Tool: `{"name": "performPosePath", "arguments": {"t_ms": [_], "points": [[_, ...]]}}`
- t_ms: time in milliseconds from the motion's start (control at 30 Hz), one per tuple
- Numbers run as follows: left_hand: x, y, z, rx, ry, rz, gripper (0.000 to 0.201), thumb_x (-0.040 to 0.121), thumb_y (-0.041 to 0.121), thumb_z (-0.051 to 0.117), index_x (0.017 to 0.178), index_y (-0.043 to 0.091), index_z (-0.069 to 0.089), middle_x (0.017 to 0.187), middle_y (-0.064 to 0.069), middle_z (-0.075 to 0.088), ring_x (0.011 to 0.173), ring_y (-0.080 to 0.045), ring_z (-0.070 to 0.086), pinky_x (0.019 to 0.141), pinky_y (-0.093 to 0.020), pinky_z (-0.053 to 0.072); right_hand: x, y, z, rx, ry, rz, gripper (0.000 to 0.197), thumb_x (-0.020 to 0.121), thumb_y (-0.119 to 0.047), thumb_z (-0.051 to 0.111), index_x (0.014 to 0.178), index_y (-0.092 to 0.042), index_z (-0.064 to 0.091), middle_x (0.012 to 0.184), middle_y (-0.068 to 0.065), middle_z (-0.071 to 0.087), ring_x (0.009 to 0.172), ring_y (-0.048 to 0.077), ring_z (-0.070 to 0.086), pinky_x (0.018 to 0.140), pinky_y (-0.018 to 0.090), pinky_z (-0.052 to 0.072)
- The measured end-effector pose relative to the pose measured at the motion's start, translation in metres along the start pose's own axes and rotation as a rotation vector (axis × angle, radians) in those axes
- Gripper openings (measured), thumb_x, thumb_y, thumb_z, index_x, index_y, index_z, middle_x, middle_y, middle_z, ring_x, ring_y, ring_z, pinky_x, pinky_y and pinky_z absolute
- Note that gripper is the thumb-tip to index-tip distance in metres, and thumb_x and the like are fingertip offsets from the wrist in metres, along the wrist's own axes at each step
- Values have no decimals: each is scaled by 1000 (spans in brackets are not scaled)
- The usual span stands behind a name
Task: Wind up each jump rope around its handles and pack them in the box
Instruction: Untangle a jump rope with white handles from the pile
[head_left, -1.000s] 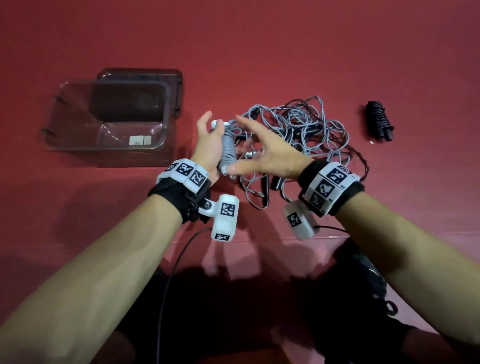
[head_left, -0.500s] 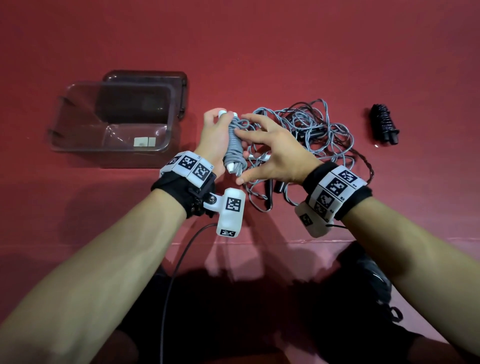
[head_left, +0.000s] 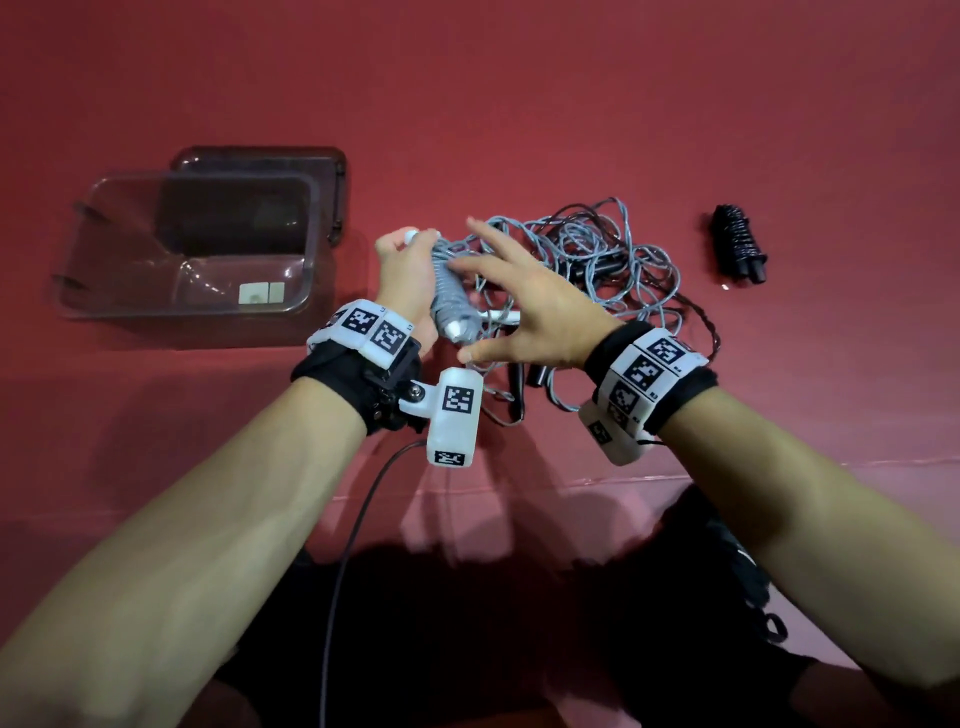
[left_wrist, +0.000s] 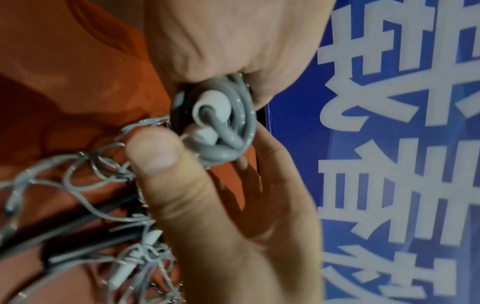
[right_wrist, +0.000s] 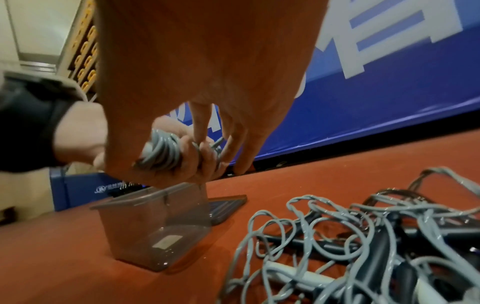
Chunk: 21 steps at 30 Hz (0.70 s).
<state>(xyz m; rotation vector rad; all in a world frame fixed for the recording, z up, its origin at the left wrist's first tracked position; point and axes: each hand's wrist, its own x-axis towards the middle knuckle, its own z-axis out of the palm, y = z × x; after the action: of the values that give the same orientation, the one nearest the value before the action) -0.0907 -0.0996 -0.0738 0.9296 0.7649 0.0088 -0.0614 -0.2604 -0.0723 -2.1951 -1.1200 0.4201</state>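
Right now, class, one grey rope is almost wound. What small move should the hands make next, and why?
Probably tuck the loose end under the coils. The left hand grips the grey wound bundle, both white handle ends show inside the coils, and the right hand hovers open beside it. The clear box stands empty just to the left, ready to take the bundle afterwards.

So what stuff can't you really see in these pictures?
- Head view: how many ropes are in the tangled pile; the loops overlap, and the right hand covers part of it.
- Head view: whether the right hand grips cord; it is blurred.
- Left wrist view: most of the grey wound rope; the left hand wraps it.
- Head view: the label in the clear box; too small.
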Motion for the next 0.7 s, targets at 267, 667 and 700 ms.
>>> {"name": "performPosePath", "arguments": {"t_ms": [267, 667, 700], "points": [[5, 4, 54, 155, -142, -242, 35, 101, 32, 54, 121, 6, 66, 96, -8, 72, 76, -22, 72, 61, -30, 58, -1, 37, -51, 341, 268, 146, 52, 82, -34, 83, 127, -15, 64, 124, 1, 68, 118, 12, 62, 107, 35, 48], [53, -70, 194, 553, -431, 221, 36, 78, 25, 77, 112, 25, 63, 112, -7, 70, 104, -24, 71, 91, -50, 59, -46, 152, -125, 568, 659, 712, 56, 98, -56, 56, 136, -16, 45, 115, -5, 62, 87, 0, 64, 64, 14, 50], [60, -74, 209, 511, -406, 223, 32, 82, 23, 76, 111, 23, 63, 112, -9, 69, 103, -26, 71, 89, -54, 60, -48, 161, -132, 591, 697, 745, 57, 96, -58, 57, 133, -17, 48, 113, -3, 63, 81, 3, 66, 61, 20, 51]]}}
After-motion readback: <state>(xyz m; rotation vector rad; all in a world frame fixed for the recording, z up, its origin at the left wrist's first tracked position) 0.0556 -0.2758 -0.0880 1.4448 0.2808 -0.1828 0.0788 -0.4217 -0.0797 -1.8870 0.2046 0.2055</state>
